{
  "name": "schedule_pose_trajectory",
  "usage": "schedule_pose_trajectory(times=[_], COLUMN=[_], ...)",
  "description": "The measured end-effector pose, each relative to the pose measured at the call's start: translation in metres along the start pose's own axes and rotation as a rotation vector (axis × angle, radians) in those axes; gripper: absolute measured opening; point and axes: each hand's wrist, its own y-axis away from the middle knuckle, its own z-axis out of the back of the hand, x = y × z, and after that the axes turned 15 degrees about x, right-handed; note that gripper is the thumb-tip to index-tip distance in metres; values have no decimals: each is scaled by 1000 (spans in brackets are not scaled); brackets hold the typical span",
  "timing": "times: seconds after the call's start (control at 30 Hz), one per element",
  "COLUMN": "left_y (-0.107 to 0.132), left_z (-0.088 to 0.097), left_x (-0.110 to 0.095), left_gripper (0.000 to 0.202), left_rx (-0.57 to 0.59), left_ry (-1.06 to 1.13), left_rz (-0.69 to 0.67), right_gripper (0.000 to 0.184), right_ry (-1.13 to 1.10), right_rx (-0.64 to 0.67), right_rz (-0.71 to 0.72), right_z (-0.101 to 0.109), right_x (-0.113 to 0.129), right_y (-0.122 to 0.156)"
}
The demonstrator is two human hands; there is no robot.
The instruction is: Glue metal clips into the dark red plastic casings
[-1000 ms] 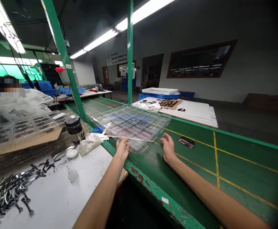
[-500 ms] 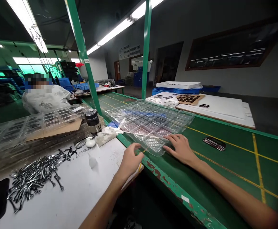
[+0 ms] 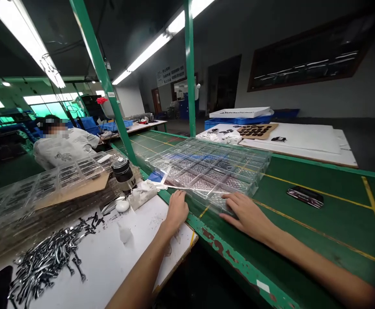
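- Two hands are working at the belt edge: the left hand (image 3: 177, 210) is resting half-curled just beside the tray's near edge (whether it is gripping, I cannot tell), and the right hand (image 3: 245, 214) is lying open across the tray's near corner.
- One clear plastic compartment tray (image 3: 206, 176) is lying mid-frame on the green conveyor belt (image 3: 322, 189).
- One black-and-silver part (image 3: 305, 196) is lying on the belt, right of the tray.
- One black insulated bottle (image 3: 123, 174) is standing left of the tray.
- A heap of loose metal parts (image 3: 48, 257) is lying lower left on a white sheet (image 3: 110, 257).
- One co-worker (image 3: 63, 150) is sitting upper left.
- Two green steel posts (image 3: 190, 73) are rising through the room.
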Motion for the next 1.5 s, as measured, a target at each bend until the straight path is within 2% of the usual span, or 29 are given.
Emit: schedule_pose_trajectory(times=[0.1,0.2,0.37,0.5,0.63,0.8,0.87,0.93,1.0,1.07,1.13,1.23,1.3,1.4,1.5], left_y=[-6,-24,-48,-38,-30,-48,-55,-51,-34,-1,41,108,147,194,235], left_z=[1,2,-2,-5,7,24,26,24,23,25,32,50,62,76,82], left_x=[6,10,6,2,7,11,8,3,-3,-11,-20,-32,-34,-23,-3], left_gripper=[38,46,52,54,48,39,38,36,36,35,27,31,35,28,18], left_rx=[-10,-15,76,155,221,259,247,229,211,201,224,261,253,130,-39], left_ry=[-36,-45,-13,3,6,17,20,28,43,63,82,119,164,270,335], left_rz=[31,98,115,31,-89,-213,-237,-254,-263,-270,-297,-342,-343,-301,-168], right_gripper=[34,35,39,41,40,34,32,31,29,27,21,9,5,12,14], right_ry=[-65,-153,-286,-320,-348,-327,-304,-273,-239,-216,-203,-194,-209,-254,-305], right_rx=[-58,-160,-304,-309,-303,-323,-302,-263,-212,-170,-175,-234,-229,-154,-71], right_rz=[-37,-110,-195,-209,-224,-181,-151,-122,-98,-60,1,117,197,313,405], right_z=[11,24,40,47,49,45,39,30,21,13,8,6,8,10,10], right_x=[-11,-21,-15,-8,-5,0,2,4,6,8,12,24,35,52,65], right_y=[-5,-5,-2,-1,1,4,8,12,16,21,25,31,35,39,43])
